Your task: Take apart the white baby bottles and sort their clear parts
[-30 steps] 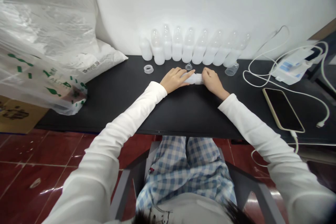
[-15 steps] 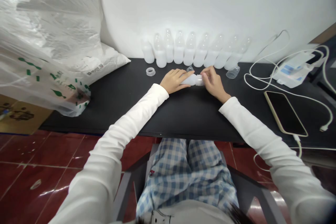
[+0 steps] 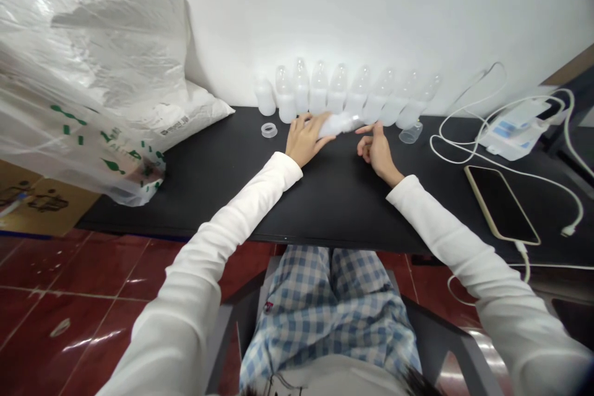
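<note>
My left hand (image 3: 307, 137) is closed around a white plastic bottle (image 3: 336, 124), which lies sideways with its neck to the right. Its right end looks clear and is slightly blurred. Just right of that end is my right hand (image 3: 377, 150), apart from the bottle, index finger stretched out, other fingers loosely curled, holding nothing visible. Behind them, a row of similar white bottles (image 3: 357, 102) stands by the wall, most under clear domed caps. The leftmost bottle (image 3: 265, 98) has no cap. A clear ring (image 3: 269, 130) and a clear cap (image 3: 411, 133) lie on the table.
A large white plastic sack (image 3: 116, 43) and a printed bag (image 3: 116, 161) fill the left side of the black table (image 3: 208, 179). To the right lie a charging phone (image 3: 502, 204), white cables (image 3: 510, 158) and a white power adapter (image 3: 517, 127).
The bottle has moved up toward the row, its right end tilting up. My right hand has come away from the bottle's neck, index finger extended. The small clear piece behind the bottle no longer shows.
</note>
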Motion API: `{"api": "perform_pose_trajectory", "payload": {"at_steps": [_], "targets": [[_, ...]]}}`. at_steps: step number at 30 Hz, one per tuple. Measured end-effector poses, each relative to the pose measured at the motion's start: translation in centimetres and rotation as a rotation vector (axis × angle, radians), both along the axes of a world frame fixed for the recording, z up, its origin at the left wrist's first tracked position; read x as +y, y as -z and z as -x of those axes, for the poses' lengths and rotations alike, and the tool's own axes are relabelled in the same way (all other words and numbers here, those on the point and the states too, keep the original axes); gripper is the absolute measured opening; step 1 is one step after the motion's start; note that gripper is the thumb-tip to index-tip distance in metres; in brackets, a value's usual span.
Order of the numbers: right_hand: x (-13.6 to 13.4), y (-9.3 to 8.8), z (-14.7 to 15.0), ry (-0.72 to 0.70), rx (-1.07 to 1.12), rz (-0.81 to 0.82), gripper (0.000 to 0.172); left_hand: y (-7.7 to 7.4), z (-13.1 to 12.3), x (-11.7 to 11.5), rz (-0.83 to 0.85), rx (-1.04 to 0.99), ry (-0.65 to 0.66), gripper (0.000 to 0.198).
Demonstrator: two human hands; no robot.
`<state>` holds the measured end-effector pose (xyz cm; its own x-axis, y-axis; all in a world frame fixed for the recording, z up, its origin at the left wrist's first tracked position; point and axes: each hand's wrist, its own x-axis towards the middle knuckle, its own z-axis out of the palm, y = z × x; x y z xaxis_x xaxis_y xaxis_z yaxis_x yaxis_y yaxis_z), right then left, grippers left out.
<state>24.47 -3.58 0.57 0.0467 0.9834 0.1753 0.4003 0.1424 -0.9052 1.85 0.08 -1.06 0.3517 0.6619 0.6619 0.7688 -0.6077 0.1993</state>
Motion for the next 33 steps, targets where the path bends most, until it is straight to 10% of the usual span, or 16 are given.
{"api": "perform_pose_trajectory", "payload": {"at_steps": [11,23,33], "targets": [[0.3,0.9,-0.1,0.023,-0.503,-0.216,0.025,2.5,-1.7,4.0,0.135,-0.362,-0.14,0.061],[1.0,1.7,0.5,-0.134,-0.84,-0.329,0.054,2.1,-0.9,3.2,0.18,-0.336,-0.228,0.054],[3.1,1.9,0.8,-0.223,-0.822,-0.223,0.053,0.7,1.6,0.9,0.306,-0.216,-0.658,0.059]]}}
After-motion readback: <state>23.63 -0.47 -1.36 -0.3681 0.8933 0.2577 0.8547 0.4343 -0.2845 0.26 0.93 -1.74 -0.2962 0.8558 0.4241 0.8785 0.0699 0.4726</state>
